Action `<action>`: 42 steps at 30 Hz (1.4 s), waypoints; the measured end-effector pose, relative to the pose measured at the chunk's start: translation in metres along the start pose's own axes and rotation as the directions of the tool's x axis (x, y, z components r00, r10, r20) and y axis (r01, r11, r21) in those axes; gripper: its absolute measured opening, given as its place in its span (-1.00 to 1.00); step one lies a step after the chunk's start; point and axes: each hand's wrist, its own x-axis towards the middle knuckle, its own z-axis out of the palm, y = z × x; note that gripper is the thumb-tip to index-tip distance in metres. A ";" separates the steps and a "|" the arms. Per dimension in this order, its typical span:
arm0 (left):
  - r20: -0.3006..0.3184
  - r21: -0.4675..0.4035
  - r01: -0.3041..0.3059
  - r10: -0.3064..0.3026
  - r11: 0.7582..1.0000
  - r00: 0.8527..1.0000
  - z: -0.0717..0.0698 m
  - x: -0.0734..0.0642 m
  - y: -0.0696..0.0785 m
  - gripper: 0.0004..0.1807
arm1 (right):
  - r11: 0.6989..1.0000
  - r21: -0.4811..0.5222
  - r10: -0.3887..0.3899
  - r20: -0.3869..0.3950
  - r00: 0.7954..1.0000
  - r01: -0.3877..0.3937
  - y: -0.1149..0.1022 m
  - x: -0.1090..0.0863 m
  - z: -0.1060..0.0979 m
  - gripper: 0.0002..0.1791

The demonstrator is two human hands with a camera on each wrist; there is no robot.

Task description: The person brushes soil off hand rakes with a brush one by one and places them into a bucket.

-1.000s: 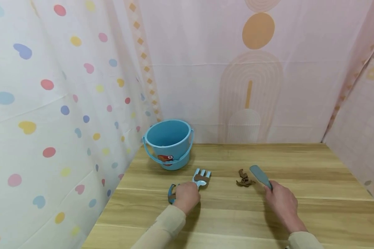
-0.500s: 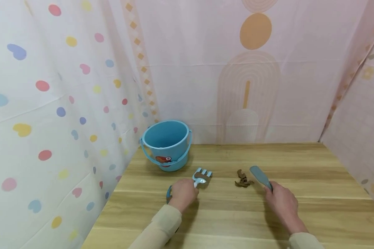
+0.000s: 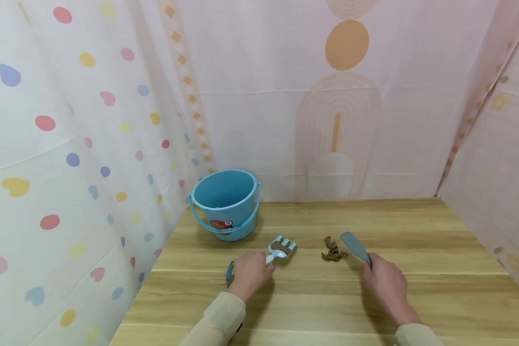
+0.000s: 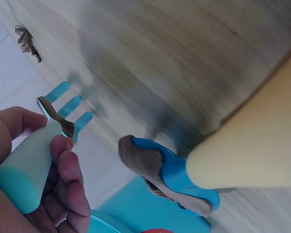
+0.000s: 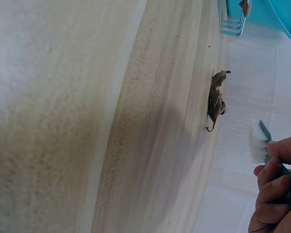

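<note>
My left hand (image 3: 250,274) grips the pale handle of a small toy rake (image 4: 24,160), with light blue tines and a brown band across its head. The tines point away, close over the table. Just beside that hand lies a blue curved piece coated partly in brown (image 4: 140,158), mostly hidden by the hand in the head view. A grey-green brush (image 3: 355,246) is held in my right hand (image 3: 387,283), its white bristles (image 5: 258,143) showing in the right wrist view. Between the two tools lies a small heap of dry, curled brown leaves (image 3: 334,254), left of the brush's tip.
A light blue bucket (image 3: 225,211) with its handle hanging down in front stands at the back left of the wooden table (image 3: 328,307). Patterned curtains (image 3: 259,120) close off the back and both sides. Tiny specks dot the tabletop near the leaves.
The head view has swung slightly right, so the bucket and leaves sit further left in it. My left hand has tilted the rake, its head shifting a little right. The right hand keeps its hold.
</note>
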 end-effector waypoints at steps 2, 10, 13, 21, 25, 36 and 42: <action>-0.020 -0.008 -0.026 0.025 1.000 0.999 -0.001 -0.001 0.002 -0.67 | 1.000 0.002 -0.001 -0.006 1.000 0.001 -0.001 0.001 0.000 -0.76; -0.045 0.001 -0.106 0.106 0.994 0.993 -0.006 -0.004 0.018 -0.64 | 1.000 0.002 -0.015 -0.021 1.000 0.015 -0.004 0.003 -0.001 -0.78; -0.062 0.014 -0.136 0.137 0.991 0.989 -0.008 -0.007 0.025 -0.63 | 1.000 -0.004 -0.016 -0.017 1.000 0.016 -0.005 0.002 -0.001 -0.76; -0.164 0.012 -0.208 0.207 0.978 0.964 -0.010 -0.011 0.039 -0.53 | 0.997 0.019 -0.068 -0.019 0.998 0.068 -0.015 0.003 0.004 -0.76; -0.171 0.005 -0.223 0.221 0.975 0.960 -0.010 -0.012 0.042 -0.58 | 0.993 0.039 -0.108 -0.029 0.994 0.109 -0.021 0.000 0.007 -0.73; -0.103 -0.047 -0.200 0.194 0.979 0.976 -0.007 -0.017 0.046 -0.67 | 0.967 0.051 -0.246 -0.073 0.966 0.250 -0.040 -0.006 0.013 -0.70; -0.054 -0.070 -0.188 0.184 0.980 0.981 -0.009 -0.018 0.050 -0.73 | 0.958 0.013 -0.283 -0.102 0.954 0.286 -0.046 -0.009 0.017 -0.67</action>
